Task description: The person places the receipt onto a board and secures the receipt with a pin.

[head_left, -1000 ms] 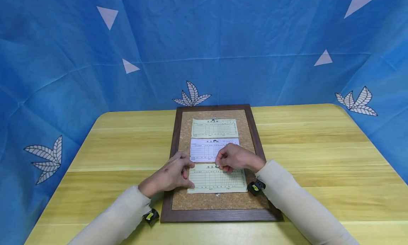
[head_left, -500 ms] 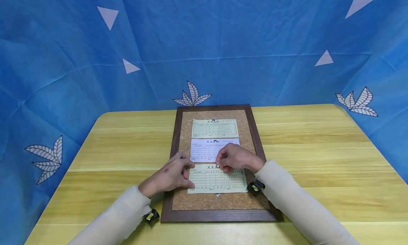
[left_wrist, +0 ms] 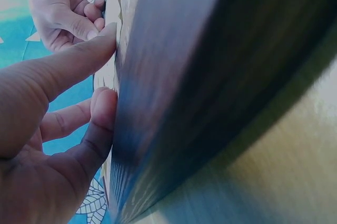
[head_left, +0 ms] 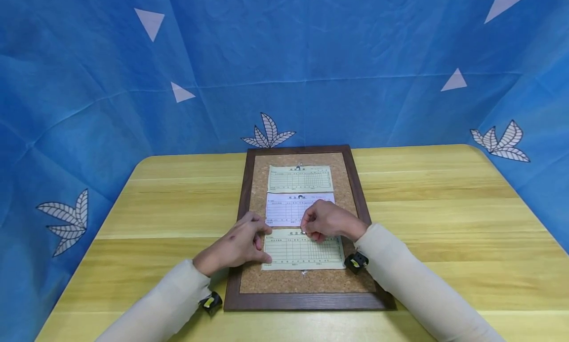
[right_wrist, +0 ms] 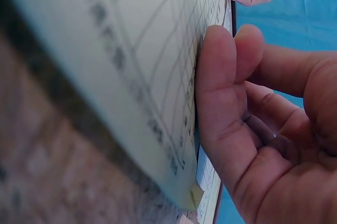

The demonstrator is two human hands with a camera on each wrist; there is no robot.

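Note:
A framed corkboard (head_left: 306, 285) lies on the table with three printed form slips in a column. At the top edge of the lowest, pale green slip (head_left: 298, 255), my right hand (head_left: 329, 219) pinches a small silver thumbtack (head_left: 304, 232) between thumb and forefinger. In the right wrist view the fingertips (right_wrist: 218, 42) are against the slip and the tack is hidden. My left hand (head_left: 237, 243) rests at the slip's left edge, thumb and fingers spread and touching paper or board. In the left wrist view its thumb and fingertips (left_wrist: 103, 105) press down beside the frame.
A white slip (head_left: 282, 211) and a pale green slip (head_left: 300, 181) lie above, each with a silver tack near its top. The dark wooden frame (head_left: 311, 301) borders the cork. Behind the wooden table (head_left: 435, 198) hangs a blue cloth (head_left: 284, 50).

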